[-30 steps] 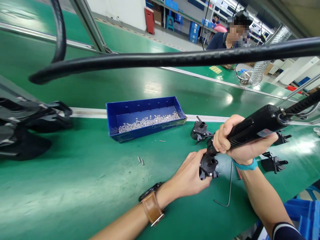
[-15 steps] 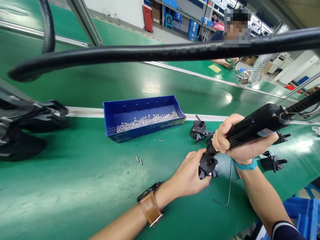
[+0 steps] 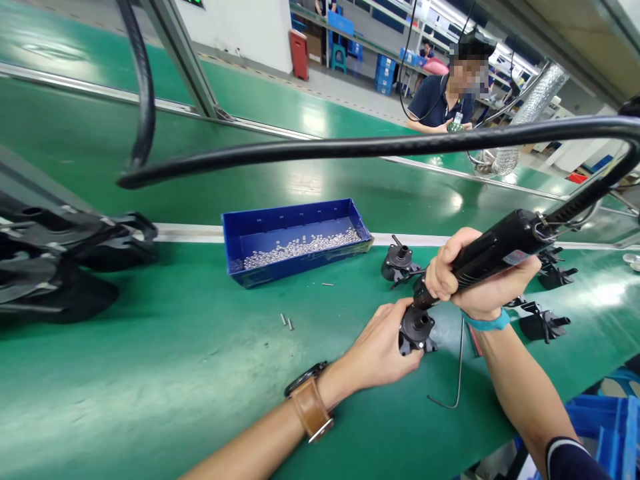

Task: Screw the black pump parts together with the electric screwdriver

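Note:
My left hand (image 3: 383,347) grips a round black plastic housing (image 3: 417,323) with a short tube on top, holding it against the green bench. In my right hand (image 3: 480,287) is a black electric screwdriver (image 3: 500,250), fingers wrapped round its body. The tool slants down to the left, its tip close to the housing's upper edge beside my left fingertips. Whether the bit sits in a screw is hidden. Just behind, a similar black housing (image 3: 399,260) stands on the bench.
A blue bin (image 3: 300,267) holds many small metal parts. Several loose pins (image 3: 287,321) lie before it. A bent metal rod (image 3: 459,373) rests near my right wrist. More black housings (image 3: 545,325) stand right. A thick black cable (image 3: 320,148) crosses ahead; a co-worker (image 3: 435,100) sits beyond.
The view has shifted slightly, so the cable appears lower and more of the co-worker shows. Both hands keep their grips, the screwdriver still at the housing.

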A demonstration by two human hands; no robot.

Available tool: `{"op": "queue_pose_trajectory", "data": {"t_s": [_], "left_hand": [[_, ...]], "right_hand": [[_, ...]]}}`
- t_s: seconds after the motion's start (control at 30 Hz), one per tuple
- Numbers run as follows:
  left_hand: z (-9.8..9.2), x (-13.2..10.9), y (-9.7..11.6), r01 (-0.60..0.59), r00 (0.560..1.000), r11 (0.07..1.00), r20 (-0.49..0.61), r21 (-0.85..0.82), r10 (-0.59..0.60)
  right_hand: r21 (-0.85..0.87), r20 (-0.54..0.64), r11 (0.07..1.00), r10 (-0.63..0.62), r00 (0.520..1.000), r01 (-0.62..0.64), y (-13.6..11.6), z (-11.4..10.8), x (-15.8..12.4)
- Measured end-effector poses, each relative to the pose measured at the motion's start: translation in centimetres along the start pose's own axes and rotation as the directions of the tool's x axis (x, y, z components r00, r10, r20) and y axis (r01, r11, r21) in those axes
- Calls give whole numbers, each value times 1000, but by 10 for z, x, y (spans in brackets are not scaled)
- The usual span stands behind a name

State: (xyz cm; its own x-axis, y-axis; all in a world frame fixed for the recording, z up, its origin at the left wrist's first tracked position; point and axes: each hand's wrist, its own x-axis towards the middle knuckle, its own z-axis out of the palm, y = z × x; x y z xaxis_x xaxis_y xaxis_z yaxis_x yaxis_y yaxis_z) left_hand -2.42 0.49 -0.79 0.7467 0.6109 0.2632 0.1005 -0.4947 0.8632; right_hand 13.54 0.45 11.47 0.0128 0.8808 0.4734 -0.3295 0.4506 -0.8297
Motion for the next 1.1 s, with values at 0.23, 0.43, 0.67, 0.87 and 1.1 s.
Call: {"op": "queue_pose_trajectory", "data": {"t_s": [0.23, 0.43, 0.67, 0.87, 1.1], "left_hand": [[-3, 1, 4, 18, 1000, 1000, 9, -9, -18], [-3, 1, 5, 17, 1000, 1000, 7, -12, -17], [-2, 2, 5, 8, 1000, 1000, 6, -15, -8], [-3, 3, 6, 29, 1000, 999, 10, -14, -29], [-3, 3, 4, 12, 995, 999, 96, -36, -9]], "right_hand": [[-63, -131, 988, -152, 980, 144, -37, 14, -24], [-39, -107, 999, -30, 994, 26, -24, 22, -57], [-15, -46, 1000, 27, 999, -28, -26, 15, -63], [-25, 154, 998, 62, 986, -59, -25, 8, -58], [117, 356, 989, 45, 933, -92, -13, -6, -45]]}}
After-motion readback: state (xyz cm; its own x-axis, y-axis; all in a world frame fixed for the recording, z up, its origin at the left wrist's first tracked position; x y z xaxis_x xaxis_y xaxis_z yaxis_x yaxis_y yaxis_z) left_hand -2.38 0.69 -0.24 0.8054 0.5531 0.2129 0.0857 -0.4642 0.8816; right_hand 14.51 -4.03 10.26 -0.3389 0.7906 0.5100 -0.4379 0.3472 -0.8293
